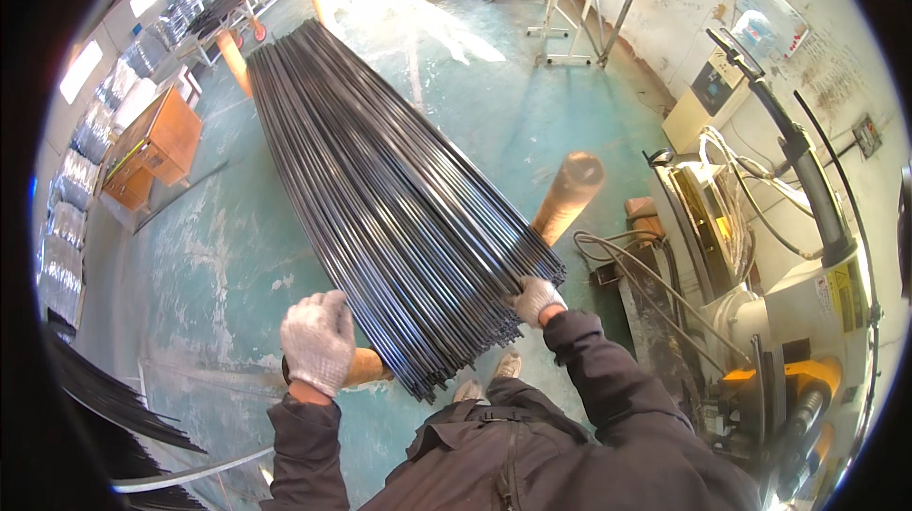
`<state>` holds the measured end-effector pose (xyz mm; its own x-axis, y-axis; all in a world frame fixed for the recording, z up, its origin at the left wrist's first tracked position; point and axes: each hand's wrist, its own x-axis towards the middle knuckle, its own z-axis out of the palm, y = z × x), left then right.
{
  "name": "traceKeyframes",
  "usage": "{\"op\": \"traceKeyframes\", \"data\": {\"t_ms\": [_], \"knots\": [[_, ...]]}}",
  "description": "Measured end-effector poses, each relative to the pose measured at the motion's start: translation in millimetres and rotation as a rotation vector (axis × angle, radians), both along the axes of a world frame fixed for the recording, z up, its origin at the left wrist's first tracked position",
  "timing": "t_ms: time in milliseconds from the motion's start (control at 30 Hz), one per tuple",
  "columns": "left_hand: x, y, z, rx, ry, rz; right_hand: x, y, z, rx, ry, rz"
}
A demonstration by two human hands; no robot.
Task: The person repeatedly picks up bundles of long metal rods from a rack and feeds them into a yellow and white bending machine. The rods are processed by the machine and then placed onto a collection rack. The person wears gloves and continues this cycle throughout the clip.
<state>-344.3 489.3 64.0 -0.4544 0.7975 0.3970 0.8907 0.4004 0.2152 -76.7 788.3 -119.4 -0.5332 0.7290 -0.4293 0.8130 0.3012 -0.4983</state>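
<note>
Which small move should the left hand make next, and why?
I'd probably bring the left hand in its white knit glove inward against the near left edge of the long, shiny black rods. It is curled at their left side, while the right hand in a white glove is at their near ends, which look uneven; side support might steady them.

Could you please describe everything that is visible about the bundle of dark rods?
The bundle of dark rods is a wide mass of long, thin, nearly black pieces, glossy and metal-looking. They lie roughly parallel, running from the near side toward the picture's upper left, their near ends uneven. A brown post stands beside the near right corner. The gloved right hand seems to touch the near end; the gloved left hand is by the near left edge, contact unclear.
</note>
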Motion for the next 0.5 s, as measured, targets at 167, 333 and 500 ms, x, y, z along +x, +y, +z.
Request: {"op": "traceKeyframes", "data": {"t_ms": [167, 333, 500], "knots": [[80, 35, -60, 0.292, -0.877, -0.312, 95, -83, 25, -0.129, 0.003, -0.034], [95, 72, -158, 0.123, -1.933, -0.009, 258, -224, 63, -0.145, -0.316, -0.252], [74, 118, -188, 0.363, -2.332, 0.06, 381, -388, 127, 0.05, -0.646, -0.487]]}}
